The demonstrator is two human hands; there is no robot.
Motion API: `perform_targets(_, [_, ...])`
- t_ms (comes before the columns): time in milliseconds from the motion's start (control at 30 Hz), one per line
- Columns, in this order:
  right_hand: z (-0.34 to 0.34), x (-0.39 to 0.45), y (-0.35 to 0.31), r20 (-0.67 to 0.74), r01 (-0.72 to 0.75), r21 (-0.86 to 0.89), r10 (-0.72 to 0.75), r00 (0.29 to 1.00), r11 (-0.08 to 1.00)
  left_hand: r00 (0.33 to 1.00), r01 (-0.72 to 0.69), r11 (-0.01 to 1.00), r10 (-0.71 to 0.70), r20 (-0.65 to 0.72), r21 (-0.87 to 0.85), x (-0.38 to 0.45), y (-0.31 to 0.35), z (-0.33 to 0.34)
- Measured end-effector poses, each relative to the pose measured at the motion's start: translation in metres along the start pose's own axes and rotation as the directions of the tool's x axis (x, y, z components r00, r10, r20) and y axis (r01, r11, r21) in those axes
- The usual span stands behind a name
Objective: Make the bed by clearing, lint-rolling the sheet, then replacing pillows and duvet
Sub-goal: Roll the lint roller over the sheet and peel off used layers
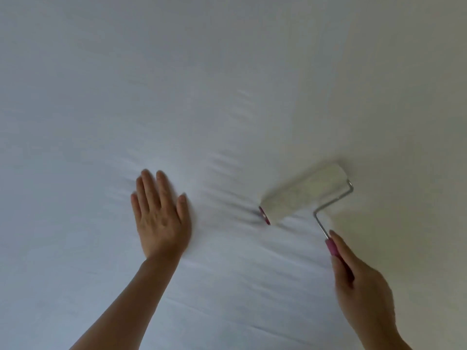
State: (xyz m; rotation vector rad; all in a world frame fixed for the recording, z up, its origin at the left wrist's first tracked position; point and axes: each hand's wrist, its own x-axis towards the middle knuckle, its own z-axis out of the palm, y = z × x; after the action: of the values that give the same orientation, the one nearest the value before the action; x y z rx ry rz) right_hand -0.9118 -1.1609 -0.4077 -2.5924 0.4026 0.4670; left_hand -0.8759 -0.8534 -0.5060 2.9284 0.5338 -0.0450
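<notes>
Head view looks down on a white sheet [101,97] that fills the whole frame, soft and thin by the look of it, the sort of cloth that bunches under any drag. Left of centre the left hand [161,215] lies flat on it, fingers straight and pressing, and fine creases fan out from the palm toward the right. Right of centre the lint roller [303,194] sits on the sheet, its pale drum angled up to the right, a pink end cap at its lower left, a bent wire arm running down to a pink handle. At lower right the right hand [361,281] grips that handle, which I'd judge the proper hold: the tool looks light, rigid and easy to steer.
</notes>
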Motion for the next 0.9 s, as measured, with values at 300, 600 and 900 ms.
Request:
perform_targets(300, [-0.007, -0.002, -0.029, -0.05, -0.046, 0.038, 0.048, 0.998, 0.998, 0.999, -0.039, 0.993, 0.036, -0.035, -0.108, 0.062, -0.006, -0.012])
perform_targets(600, [0.04, 0.149, -0.225, -0.047, 0.302, 0.121, -0.299, 0.953, 0.946, 0.964, 0.188, 0.969, -0.213, -0.16, -0.159, 0.114, -0.032, -0.006])
perform_targets(900, [0.063, 0.218, -0.332, 0.233, 0.511, -0.099, -0.48, 0.846, 0.854, 0.956, 0.181, 0.972, -0.21, -0.207, -0.151, 0.117, -0.036, 0.002])
